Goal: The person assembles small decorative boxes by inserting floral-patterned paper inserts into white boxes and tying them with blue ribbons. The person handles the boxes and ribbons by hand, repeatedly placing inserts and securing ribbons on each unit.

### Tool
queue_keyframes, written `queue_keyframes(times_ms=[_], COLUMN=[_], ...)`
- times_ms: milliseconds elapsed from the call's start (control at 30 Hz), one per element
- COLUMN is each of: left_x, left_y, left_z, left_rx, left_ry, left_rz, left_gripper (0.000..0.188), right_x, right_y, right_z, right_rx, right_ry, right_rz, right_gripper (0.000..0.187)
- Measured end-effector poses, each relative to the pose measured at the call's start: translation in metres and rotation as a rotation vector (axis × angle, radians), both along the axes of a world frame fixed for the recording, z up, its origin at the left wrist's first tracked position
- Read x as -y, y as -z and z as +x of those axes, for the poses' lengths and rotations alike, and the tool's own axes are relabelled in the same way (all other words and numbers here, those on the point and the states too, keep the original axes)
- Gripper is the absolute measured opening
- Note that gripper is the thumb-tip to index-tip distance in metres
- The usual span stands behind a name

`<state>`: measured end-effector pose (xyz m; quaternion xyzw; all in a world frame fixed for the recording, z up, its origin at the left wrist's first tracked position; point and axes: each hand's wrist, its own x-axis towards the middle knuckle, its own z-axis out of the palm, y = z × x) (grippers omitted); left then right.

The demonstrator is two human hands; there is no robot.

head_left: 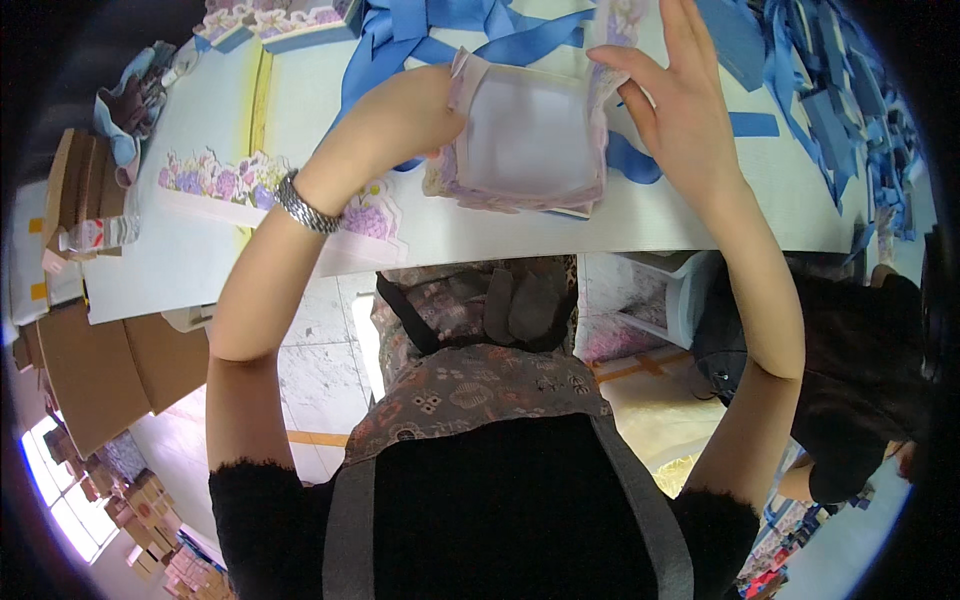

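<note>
So nearest, a flat floral card (270,195) lies on the table (500,235) by the left wrist. Just past it, both hands shape a square box (525,140): left hand (405,110) grips its left wall, right hand (675,100) presses the right wall, fingers spread flat. Looks like mid-fold; next it needs the corners squared. Blue ribbons (450,30) lie farther off.

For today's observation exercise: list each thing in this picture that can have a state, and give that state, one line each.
Paper box: open, empty, held above the table.
Left hand: gripping the box's left wall.
Right hand: fingers spread, flat against the box's right wall.
Blue ribbons: loose, tangled on the table.
Flowered card: lying flat, unfolded.
Plastic bottle: lying on its side.
</note>
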<state>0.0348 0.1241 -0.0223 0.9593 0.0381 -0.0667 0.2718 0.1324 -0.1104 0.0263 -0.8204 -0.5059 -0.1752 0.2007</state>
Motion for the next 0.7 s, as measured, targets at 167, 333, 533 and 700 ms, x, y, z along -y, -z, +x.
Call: queue_keyframes(times_ms=[167,333,533,700], left_x=[0.016,0.022,0.019,0.033], left_y=[-0.012,-0.004,0.026,0.016], left_z=[-0.002,-0.009,-0.027,-0.027], left_rx=[-0.075,-0.108,0.399,0.201], left_ry=[0.058,-0.201,-0.25,-0.359], left_rz=[0.146,0.162,0.28,0.249], left_gripper=[0.055,0.068,0.041,0.032], right_x=[-0.011,0.004,-0.016,-0.028], right_y=[0.02,0.05,-0.001,-0.015], right_z=[0.002,0.01,-0.053,-0.082], right_rx=[-0.101,-0.248,-0.992,-0.659], right_ry=[-0.032,0.03,0.258,0.278], right_rz=[0.122,-0.02,0.086,-0.53], right_gripper=[0.037,0.043,0.071,0.061])
